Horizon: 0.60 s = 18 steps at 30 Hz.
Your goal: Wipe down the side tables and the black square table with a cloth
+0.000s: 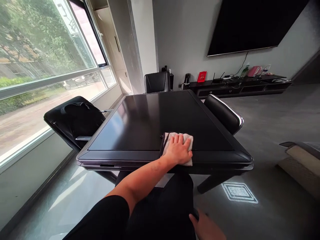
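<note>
My left hand [178, 150] lies flat, fingers spread, on a light grey cloth [188, 139] near the front edge of a black square table [140, 123]. The cloth is folded and pressed against the tabletop under my palm. My arm reaches in from the lower left in a black short sleeve. My right hand [206, 228] sits low at the bottom edge of the view, beside the back of a black chair [162, 206] that stands before me. Its thumb touches the chair's edge, and its fingers are mostly cut off by the frame.
Black chairs stand at the table's left [75, 121], far side [157, 82] and right [223, 113]. A large window [42, 66] runs along the left. A wall-mounted TV [252, 25] hangs above a low cabinet [237, 86] with small items. A rug edge [300, 163] lies at right.
</note>
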### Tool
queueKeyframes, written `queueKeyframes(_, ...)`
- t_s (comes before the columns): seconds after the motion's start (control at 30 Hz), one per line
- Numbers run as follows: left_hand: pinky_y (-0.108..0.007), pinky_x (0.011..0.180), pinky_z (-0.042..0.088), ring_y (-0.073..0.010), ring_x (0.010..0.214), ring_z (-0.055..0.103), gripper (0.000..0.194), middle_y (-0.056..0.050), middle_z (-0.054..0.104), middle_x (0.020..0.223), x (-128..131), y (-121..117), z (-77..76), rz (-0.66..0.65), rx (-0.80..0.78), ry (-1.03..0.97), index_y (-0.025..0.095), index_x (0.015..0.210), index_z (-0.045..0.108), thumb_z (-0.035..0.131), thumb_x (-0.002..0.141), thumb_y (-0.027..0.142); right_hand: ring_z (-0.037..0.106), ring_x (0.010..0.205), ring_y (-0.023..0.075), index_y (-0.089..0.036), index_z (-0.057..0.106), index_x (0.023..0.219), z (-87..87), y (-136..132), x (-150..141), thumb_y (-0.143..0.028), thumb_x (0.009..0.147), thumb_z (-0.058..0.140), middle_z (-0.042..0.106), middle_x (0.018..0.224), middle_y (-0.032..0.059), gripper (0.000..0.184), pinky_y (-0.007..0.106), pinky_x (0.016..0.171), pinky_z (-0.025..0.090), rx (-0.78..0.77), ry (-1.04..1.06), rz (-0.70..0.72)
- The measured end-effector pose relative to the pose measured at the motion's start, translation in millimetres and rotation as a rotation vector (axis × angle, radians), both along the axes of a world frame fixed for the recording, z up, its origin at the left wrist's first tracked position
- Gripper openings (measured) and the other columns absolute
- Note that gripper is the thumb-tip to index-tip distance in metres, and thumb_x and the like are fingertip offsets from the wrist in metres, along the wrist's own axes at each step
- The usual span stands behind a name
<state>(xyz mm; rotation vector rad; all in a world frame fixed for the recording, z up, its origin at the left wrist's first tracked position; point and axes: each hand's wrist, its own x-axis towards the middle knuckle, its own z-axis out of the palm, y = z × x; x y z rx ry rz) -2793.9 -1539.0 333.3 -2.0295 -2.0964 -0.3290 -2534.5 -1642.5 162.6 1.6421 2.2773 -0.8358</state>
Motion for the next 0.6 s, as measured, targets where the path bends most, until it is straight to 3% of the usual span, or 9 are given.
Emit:
queueKeyframes(0.1, -0.069, 0.138, 0.033, -0.0479, 0.168, 0.042, 0.074, -0.027, 0.049, 0.179, 14, 15, -0.4, -0.016, 0.006, -0.007, 0.015, 0.174, 0.054, 0.057, 0.111, 0.054, 0.078, 0.14, 0.0387, -0.037, 0.079, 0.15, 9.7, -1, -2, -0.043, 0.11, 0.031, 0.085, 0.142, 0.0172, 0.062, 0.057, 0.113, 0.064, -0.038, -0.011, 0.025)
queueKeyframes(0.23, -0.067, 0.139, 0.032, -0.0459, 0.17, 0.042, 0.075, -0.024, 0.046, 0.184, 1, 7, 0.9, -0.082, -0.002, -0.01, 0.019, 0.178, 0.051, 0.054, 0.112, 0.055, 0.078, 0.141, 0.0394, -0.036, 0.077, 0.153, 19.4, -2, -3, -0.04, 0.113, 0.032, 0.084, 0.145, 0.0166, 0.061, 0.057, 0.112, 0.064, -0.054, -0.013, 0.013)
queueKeyframes(0.4, -0.063, 0.141, 0.032, -0.0431, 0.171, 0.042, 0.075, -0.02, 0.045, 0.187, -40, -29, 5.7, -0.098, -0.059, 0.013, 0.022, 0.18, 0.05, 0.056, 0.112, 0.052, 0.079, 0.137, 0.0381, -0.025, 0.069, 0.163, 25.2, -7, -4, -0.038, 0.117, 0.038, 0.082, 0.147, 0.0196, 0.057, 0.053, 0.109, 0.064, -0.024, -0.03, 0.023)
queueKeyframes(0.6, -0.056, 0.146, 0.028, -0.0377, 0.175, 0.04, 0.074, -0.013, 0.044, 0.19, -111, -85, 1.5, -0.022, -0.085, 0.063, 0.026, 0.183, 0.047, 0.052, 0.112, 0.047, 0.082, 0.131, 0.0358, -0.018, 0.062, 0.167, 30.7, -8, -8, -0.035, 0.121, 0.039, 0.078, 0.15, 0.0234, 0.054, 0.047, 0.103, 0.064, -0.034, -0.079, 0.005)
